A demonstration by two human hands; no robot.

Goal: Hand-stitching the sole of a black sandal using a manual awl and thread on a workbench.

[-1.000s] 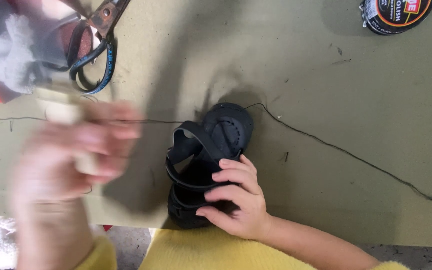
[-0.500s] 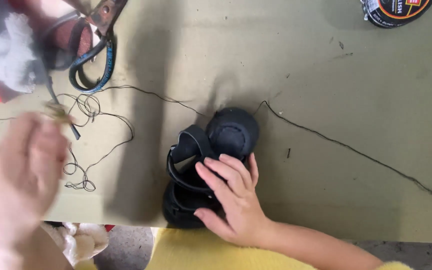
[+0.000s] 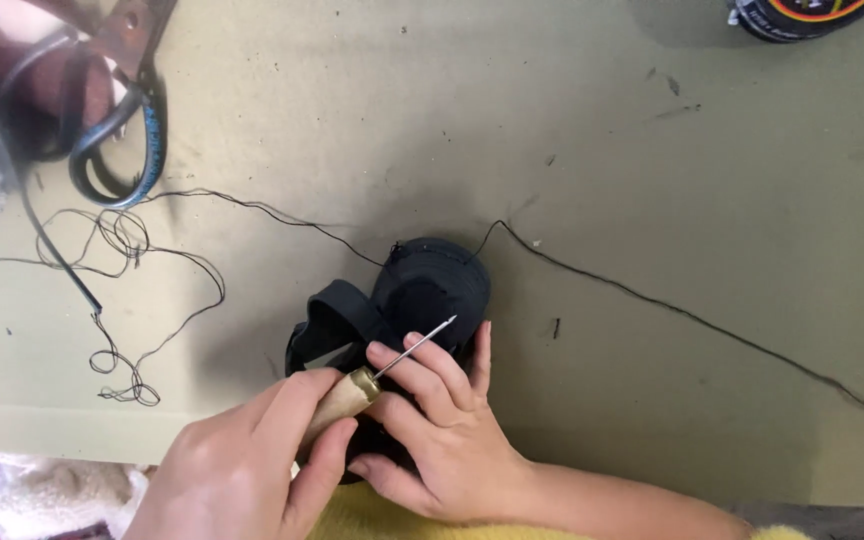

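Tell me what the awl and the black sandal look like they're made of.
Awl, held in the left hand: the handle looks like pale, smooth wood, tan with a matte sheen; the thin spike is shiny grey, most likely steel. Black sandal, under the right hand: matte black with no gloss, so probably rubber or foam for the sole and synthetic straps, though the dark surface hides the texture.

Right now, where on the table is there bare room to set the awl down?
Bare table lies right of the sandal, above the long thread, short of the tape roll. Another patch sits between scissors and sandal. The left side is crowded with tangled thread; both hands cover the near edge.
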